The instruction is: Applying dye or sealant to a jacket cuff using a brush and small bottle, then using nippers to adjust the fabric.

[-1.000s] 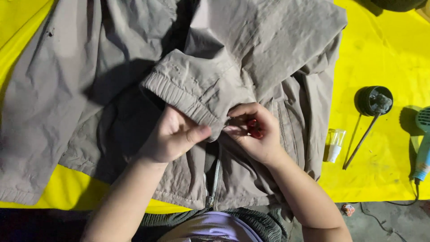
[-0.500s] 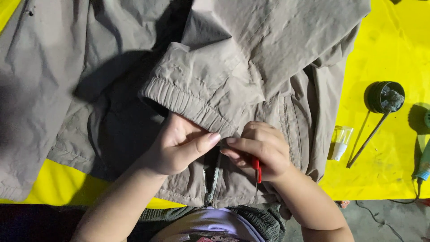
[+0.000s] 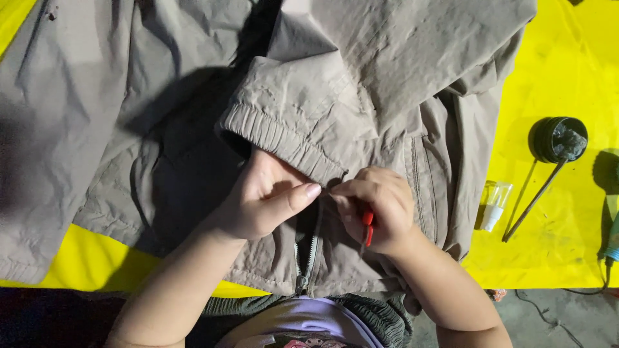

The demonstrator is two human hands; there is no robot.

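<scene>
A small clear plastic package (image 3: 495,203) with a white end lies on the yellow sheet (image 3: 554,258), just right of the grey jacket (image 3: 361,96). No labels, signs or screens show.

On the yellow table cover (image 3: 548,258) at our right we see a small clear plastic cap (image 3: 495,205), a round dark pot (image 3: 558,139) with a thin stick (image 3: 534,201) leaning from it, and a dark cord (image 3: 606,274) near the edge.

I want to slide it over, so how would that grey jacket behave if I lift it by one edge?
The grey jacket would probably flop and drape: its thin fabric lies creased and folded over itself. It likely slides easily on the smooth yellow table cover.
</scene>
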